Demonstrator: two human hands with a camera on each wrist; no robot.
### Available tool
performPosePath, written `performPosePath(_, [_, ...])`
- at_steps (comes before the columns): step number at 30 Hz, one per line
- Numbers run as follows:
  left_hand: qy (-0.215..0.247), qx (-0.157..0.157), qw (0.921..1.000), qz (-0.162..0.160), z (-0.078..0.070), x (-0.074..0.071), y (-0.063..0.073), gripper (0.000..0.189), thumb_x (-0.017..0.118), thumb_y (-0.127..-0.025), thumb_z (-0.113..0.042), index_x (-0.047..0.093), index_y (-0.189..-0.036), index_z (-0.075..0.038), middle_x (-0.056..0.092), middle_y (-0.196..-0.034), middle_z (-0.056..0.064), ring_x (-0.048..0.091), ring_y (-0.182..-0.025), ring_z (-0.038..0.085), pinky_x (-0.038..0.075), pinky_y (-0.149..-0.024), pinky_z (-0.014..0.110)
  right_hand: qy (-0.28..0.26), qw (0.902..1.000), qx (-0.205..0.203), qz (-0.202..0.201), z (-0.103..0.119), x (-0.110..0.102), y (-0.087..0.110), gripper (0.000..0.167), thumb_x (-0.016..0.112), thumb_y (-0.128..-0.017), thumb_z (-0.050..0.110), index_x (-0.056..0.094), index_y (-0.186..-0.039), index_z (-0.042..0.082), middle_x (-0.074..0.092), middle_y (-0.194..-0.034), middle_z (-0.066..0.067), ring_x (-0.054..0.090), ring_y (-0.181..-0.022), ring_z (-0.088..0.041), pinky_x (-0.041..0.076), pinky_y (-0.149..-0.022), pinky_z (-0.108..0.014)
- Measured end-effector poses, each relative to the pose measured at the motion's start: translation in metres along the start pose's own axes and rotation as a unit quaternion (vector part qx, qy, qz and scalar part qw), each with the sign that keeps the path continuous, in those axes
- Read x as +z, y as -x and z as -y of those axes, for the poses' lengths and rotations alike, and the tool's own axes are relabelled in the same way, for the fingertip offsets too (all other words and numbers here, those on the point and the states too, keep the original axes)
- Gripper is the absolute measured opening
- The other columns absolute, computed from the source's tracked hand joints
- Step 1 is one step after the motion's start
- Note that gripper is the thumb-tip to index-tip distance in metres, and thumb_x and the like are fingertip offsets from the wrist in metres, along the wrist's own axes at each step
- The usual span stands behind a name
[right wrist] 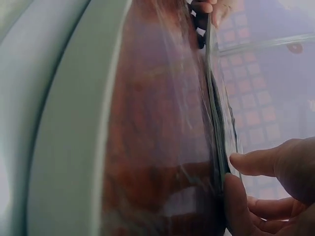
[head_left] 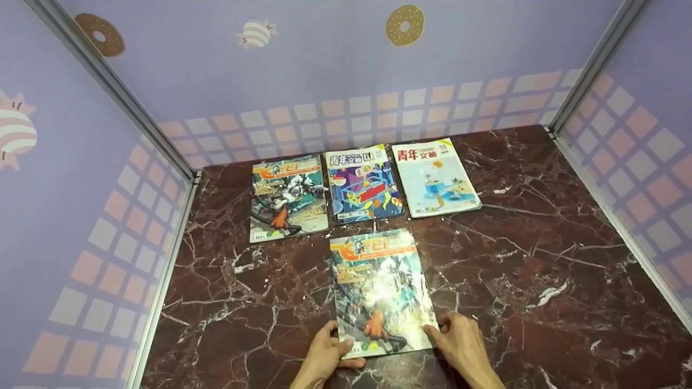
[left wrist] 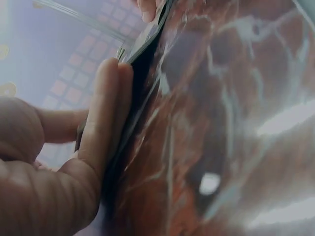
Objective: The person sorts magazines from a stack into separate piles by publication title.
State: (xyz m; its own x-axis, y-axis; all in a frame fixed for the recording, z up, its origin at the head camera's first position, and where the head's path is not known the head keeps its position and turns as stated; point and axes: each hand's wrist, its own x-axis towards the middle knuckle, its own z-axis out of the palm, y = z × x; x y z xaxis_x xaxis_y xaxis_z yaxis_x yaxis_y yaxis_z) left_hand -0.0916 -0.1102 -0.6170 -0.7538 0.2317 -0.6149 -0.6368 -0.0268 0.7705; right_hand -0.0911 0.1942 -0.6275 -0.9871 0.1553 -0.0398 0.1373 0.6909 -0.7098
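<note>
A glossy magazine (head_left: 367, 286) with an orange title strip lies at the near middle in the head view, its cover washed by glare. My left hand (head_left: 323, 354) grips its lower left corner, thumb on the cover and fingers at the edge and underneath. At the lower right edge my right hand (head_left: 459, 341) pinches it between thumb and fingers. The right wrist view shows the magazine's page edge (right wrist: 216, 118) side-on, close over the tabletop. Above it lie a magazine with the same cover (head_left: 292, 197), a blue-purple magazine (head_left: 362, 189) and a white magazine (head_left: 435, 181).
The dark red marbled tabletop (head_left: 540, 259) has small white specks around the magazines. Purple printed panels stand on three sides: a back wall (head_left: 324, 65), a left wall (head_left: 65, 216) and a right wall (head_left: 649, 135), with metal strips at the corners.
</note>
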Motion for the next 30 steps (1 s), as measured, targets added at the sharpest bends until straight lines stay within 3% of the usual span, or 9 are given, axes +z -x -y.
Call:
performPosePath(2, [0.013,0.015,0.9998,0.001,0.000,0.001,0.000,0.086,0.055,-0.108,0.007,-0.008,-0.166,0.017,0.057,-0.128,0.049,0.083,-0.077,0.023,0.069,-0.083,0.039,-0.008,0.9997,0.015,0.018,0.000,-0.004,-0.003,0.031,0.093,-0.084,0.031,0.075,-0.085,0.006,0.067,-0.069,-0.002,0.057,-0.059,-0.013,0.046,-0.057,-0.034])
performPosePath(4, [0.022,0.028,0.9994,0.000,0.001,0.002,0.000,0.085,0.053,-0.108,0.008,-0.009,-0.166,0.016,0.059,-0.129,0.050,0.082,-0.073,0.022,0.069,-0.079,0.038,-0.017,0.9991,0.021,0.032,-0.001,-0.006,-0.006,0.032,0.092,-0.085,0.033,0.077,-0.087,0.004,0.069,-0.070,-0.003,0.059,-0.060,-0.014,0.048,-0.058,-0.034])
performPosePath(8, [0.031,0.037,0.9988,-0.004,0.001,0.003,0.002,0.082,0.052,-0.107,0.010,-0.003,-0.167,0.014,0.074,-0.104,0.034,0.079,-0.066,0.018,0.068,-0.071,0.035,-0.032,0.9983,0.018,0.044,-0.008,-0.007,-0.009,0.035,0.092,-0.086,0.041,0.079,-0.084,0.009,0.071,-0.069,0.001,0.060,-0.059,-0.009,0.049,-0.058,-0.029])
performPosePath(12, [0.039,0.041,0.9984,-0.002,0.004,0.002,0.003,0.072,0.053,-0.107,0.009,0.008,-0.164,0.015,0.073,-0.084,0.020,0.079,-0.065,0.018,0.067,-0.068,0.032,-0.071,0.9944,0.036,0.069,-0.004,-0.012,-0.007,0.038,0.091,-0.087,0.041,0.079,-0.086,0.006,0.073,-0.069,-0.001,0.063,-0.053,-0.009,0.052,-0.054,-0.028])
performPosePath(14, [0.043,0.048,0.9979,0.000,0.005,0.002,0.003,0.063,0.053,-0.107,0.009,0.019,-0.159,0.014,0.073,-0.082,0.016,0.079,-0.065,0.018,0.067,-0.066,0.032,-0.115,0.9855,0.075,0.100,0.002,-0.015,-0.006,0.035,0.090,-0.089,0.033,0.078,-0.091,0.001,0.074,-0.072,-0.004,0.066,-0.050,-0.010,0.057,-0.051,-0.031])
performPosePath(17, [0.044,0.055,0.9975,0.001,0.006,0.002,0.004,0.048,0.053,-0.107,0.009,0.032,-0.150,0.010,0.071,-0.079,0.013,0.078,-0.065,0.019,0.066,-0.064,0.031,-0.191,0.9623,0.130,0.144,0.009,-0.017,-0.004,0.032,0.086,-0.093,0.021,0.075,-0.102,-0.007,0.072,-0.074,-0.009,0.069,-0.047,-0.015,0.061,-0.048,-0.035])
performPosePath(20, [0.043,0.056,0.9975,-0.001,0.007,0.001,0.004,0.037,0.054,-0.107,0.009,0.039,-0.140,0.005,0.068,-0.077,0.011,0.078,-0.064,0.019,0.066,-0.063,0.031,-0.239,0.9428,0.155,0.173,0.009,-0.016,-0.004,0.032,0.082,-0.097,0.015,0.070,-0.111,-0.012,0.069,-0.076,-0.008,0.070,-0.050,-0.014,0.062,-0.049,-0.032])
performPosePath(26, [0.043,0.057,0.9974,-0.004,0.008,-0.001,0.005,0.033,0.054,-0.106,0.009,0.043,-0.136,0.004,0.068,-0.073,0.009,0.077,-0.062,0.018,0.065,-0.061,0.030,-0.294,0.9195,0.146,0.217,0.002,-0.014,-0.006,0.028,0.076,-0.101,0.010,0.064,-0.115,-0.012,0.066,-0.075,-0.002,0.071,-0.052,-0.013,0.061,-0.051,-0.028])
performPosePath(30, [0.045,0.066,0.9968,0.002,0.007,-0.003,0.008,0.034,0.053,-0.105,0.011,0.042,-0.136,0.003,0.067,-0.070,0.008,0.077,-0.061,0.018,0.064,-0.059,0.029,-0.309,0.9119,0.125,0.240,0.001,-0.015,-0.006,0.020,0.074,-0.103,0.008,0.062,-0.109,-0.006,0.061,-0.072,0.000,0.070,-0.051,-0.012,0.062,-0.052,-0.028])
